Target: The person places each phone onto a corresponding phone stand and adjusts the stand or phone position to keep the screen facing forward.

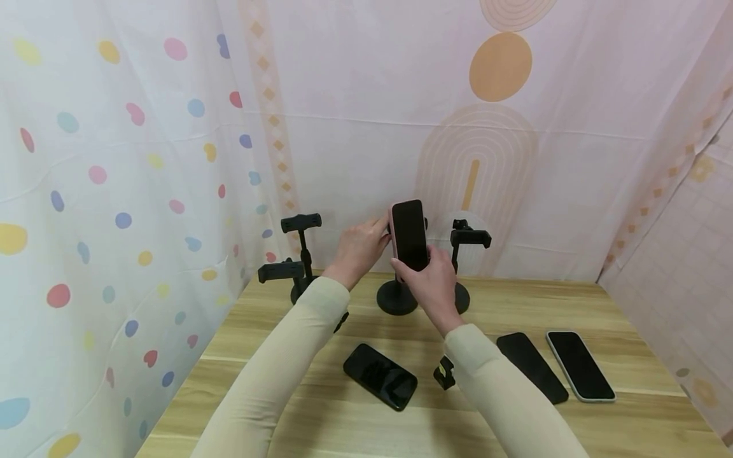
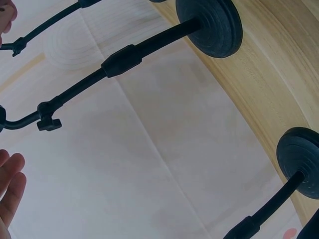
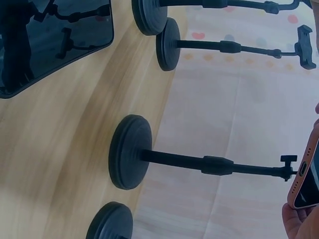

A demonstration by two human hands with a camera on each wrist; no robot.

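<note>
A phone in a pink case point(image 1: 410, 235) stands upright, dark screen facing me, at the holder of the middle black phone stand point(image 1: 397, 299). My right hand point(image 1: 433, 280) grips the phone's lower end, thumb at the front. On the other side, my left hand point(image 1: 362, 247) has its fingers at the holder along the phone's left edge; the phone partly hides their tips. The right wrist view shows the pink case's bottom edge point(image 3: 301, 175) beside the stand's thin upper pole point(image 3: 254, 169). Only a few left-hand fingers point(image 2: 12, 186) appear in the left wrist view.
Other black stands have holders at left point(image 1: 301, 222), front left point(image 1: 280, 271) and right point(image 1: 471, 238). A black phone point(image 1: 380, 376) lies between my forearms. Farther right are a dark phone point(image 1: 532, 367) and a pale-edged phone point(image 1: 581, 367). A patterned curtain point(image 1: 355, 76) hangs behind the wooden table point(image 1: 641, 381).
</note>
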